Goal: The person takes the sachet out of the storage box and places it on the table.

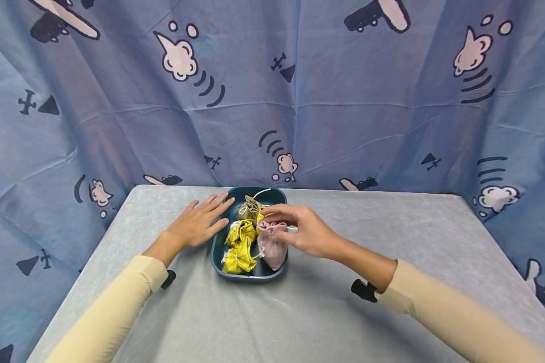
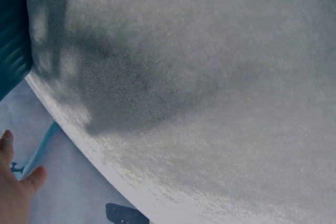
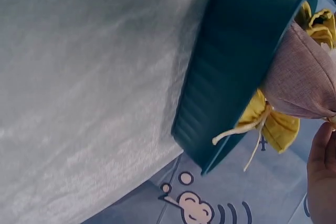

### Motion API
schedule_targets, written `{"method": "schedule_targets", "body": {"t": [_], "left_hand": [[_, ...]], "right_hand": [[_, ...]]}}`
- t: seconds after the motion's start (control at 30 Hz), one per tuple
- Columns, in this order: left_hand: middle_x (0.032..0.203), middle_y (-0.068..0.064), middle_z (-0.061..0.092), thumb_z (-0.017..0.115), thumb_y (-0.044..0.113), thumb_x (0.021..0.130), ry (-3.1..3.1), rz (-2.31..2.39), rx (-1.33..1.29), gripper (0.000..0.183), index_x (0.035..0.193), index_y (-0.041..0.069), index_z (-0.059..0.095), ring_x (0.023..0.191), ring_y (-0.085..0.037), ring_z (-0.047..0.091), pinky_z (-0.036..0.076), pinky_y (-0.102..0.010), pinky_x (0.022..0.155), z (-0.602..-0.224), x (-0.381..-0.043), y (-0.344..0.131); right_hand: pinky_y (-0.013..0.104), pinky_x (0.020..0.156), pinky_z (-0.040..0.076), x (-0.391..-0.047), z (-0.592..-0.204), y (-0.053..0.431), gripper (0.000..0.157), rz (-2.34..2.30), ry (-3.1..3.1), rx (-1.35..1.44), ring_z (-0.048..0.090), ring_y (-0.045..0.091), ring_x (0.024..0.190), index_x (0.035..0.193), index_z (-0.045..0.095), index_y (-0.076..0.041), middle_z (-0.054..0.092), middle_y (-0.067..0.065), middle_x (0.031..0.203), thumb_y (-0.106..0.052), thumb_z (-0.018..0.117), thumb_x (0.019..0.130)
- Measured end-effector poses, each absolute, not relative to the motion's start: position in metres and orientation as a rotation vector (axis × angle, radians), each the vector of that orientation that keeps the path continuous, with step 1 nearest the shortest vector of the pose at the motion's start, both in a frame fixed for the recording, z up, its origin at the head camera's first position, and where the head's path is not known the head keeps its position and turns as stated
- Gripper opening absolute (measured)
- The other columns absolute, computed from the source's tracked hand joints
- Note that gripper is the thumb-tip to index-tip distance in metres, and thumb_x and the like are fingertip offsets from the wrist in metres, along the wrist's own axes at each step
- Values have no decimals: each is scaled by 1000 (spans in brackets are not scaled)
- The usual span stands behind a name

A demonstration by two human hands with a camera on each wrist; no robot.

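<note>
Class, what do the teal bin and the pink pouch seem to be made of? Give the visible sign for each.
Teal bin: probably plastic with a soft sheen; its wall has even, moulded-looking ribs.
Pink pouch: woven cloth, matte; threads show and its neck gathers. Fibre unclear.

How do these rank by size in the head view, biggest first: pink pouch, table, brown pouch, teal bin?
Table
Teal bin
Pink pouch
Brown pouch, though it sits farther from the camera

Pink pouch (image 1: 273, 248) at the right fingers (image 1: 285, 208), yellow pouches (image 1: 238, 258) left of them, teal tub (image 1: 250, 278) beneath, blue curtain (image 1: 354, 75) beyond (white cloud print).
</note>
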State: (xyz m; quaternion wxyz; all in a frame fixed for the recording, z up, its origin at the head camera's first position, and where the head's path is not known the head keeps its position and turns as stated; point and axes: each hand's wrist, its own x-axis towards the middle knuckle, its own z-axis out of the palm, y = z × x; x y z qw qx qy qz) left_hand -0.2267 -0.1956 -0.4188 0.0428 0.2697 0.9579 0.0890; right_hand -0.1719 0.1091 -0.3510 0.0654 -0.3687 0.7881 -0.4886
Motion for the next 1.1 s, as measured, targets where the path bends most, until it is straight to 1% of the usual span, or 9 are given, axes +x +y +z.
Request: {"method": "schedule_targets", "body": {"t": [0.23, 0.43, 0.63, 0.87, 1.0, 1.1], "left_hand": [[167, -2, 13, 39, 44, 107, 2934, 263, 826, 60, 161, 25, 21, 150, -35, 20, 18, -67, 113, -419, -226, -195], [166, -4, 15, 40, 43, 107, 2940, 279, 837, 60, 160, 23, 23, 149, -36, 21, 17, -68, 113, -419, -225, -195], [166, -4, 15, 40, 44, 107, 2942, 276, 833, 60, 160, 24, 23, 149, -35, 21, 17, -68, 113, -419, -225, -194], [167, -3, 14, 39, 44, 107, 2935, 268, 830, 60, 161, 25, 21, 149, -35, 20, 17, -67, 113, -419, -225, -194], [167, -2, 13, 39, 44, 107, 2936, 269, 826, 60, 161, 25, 21, 150, -35, 20, 17, -67, 113, -419, -225, -195], [167, -2, 12, 39, 44, 107, 2937, 269, 825, 60, 161, 25, 20, 150, -35, 20, 17, -67, 113, -420, -225, -195]], "right_hand": [[30, 95, 52, -175, -336, 119, 47, -1520, 2405, -1113, 66, 24, 114, 131, 60, 5, 67, 15, 125, 11, 70, 86], [29, 93, 53, -178, -325, 134, 48, -1518, 2458, -1092, 66, 23, 114, 131, 60, 2, 66, 15, 126, 11, 72, 85], [27, 91, 53, -181, -321, 157, 49, -1484, 2536, -1045, 66, 22, 114, 132, 61, -1, 67, 12, 125, 10, 72, 85], [21, 89, 53, -182, -323, 187, 49, -1455, 2622, -990, 66, 25, 111, 131, 61, 0, 68, 13, 121, 11, 72, 85], [18, 88, 52, -183, -328, 206, 47, -1399, 2702, -971, 66, 20, 110, 131, 61, -1, 67, 13, 121, 10, 70, 87], [16, 87, 52, -185, -333, 220, 46, -1379, 2748, -954, 66, 9, 108, 131, 61, -2, 68, 13, 120, 11, 69, 87]]}}
